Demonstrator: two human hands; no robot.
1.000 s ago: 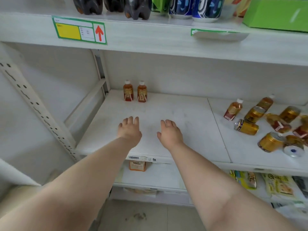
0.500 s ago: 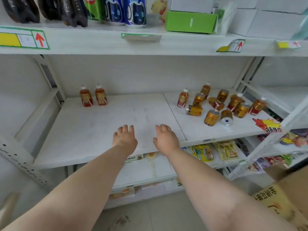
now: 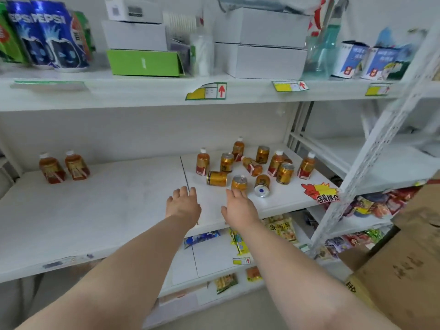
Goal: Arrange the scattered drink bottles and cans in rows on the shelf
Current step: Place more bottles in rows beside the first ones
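Head view: both hands are open and empty — left hand [image 3: 183, 206], right hand [image 3: 239, 207]. Scattered bottles and cans lie on the shelf [image 3: 107, 210] just beyond and right. Nearest is an upright can [image 3: 239, 182], touching the right fingertips — the right hand is closer.

2 bare forearms run in from the near edge, no sleeve on either as far as the view shows; the left hand [image 3: 183, 206] and right hand [image 3: 239, 209] wear no gloves; no rings, watch or bands show.
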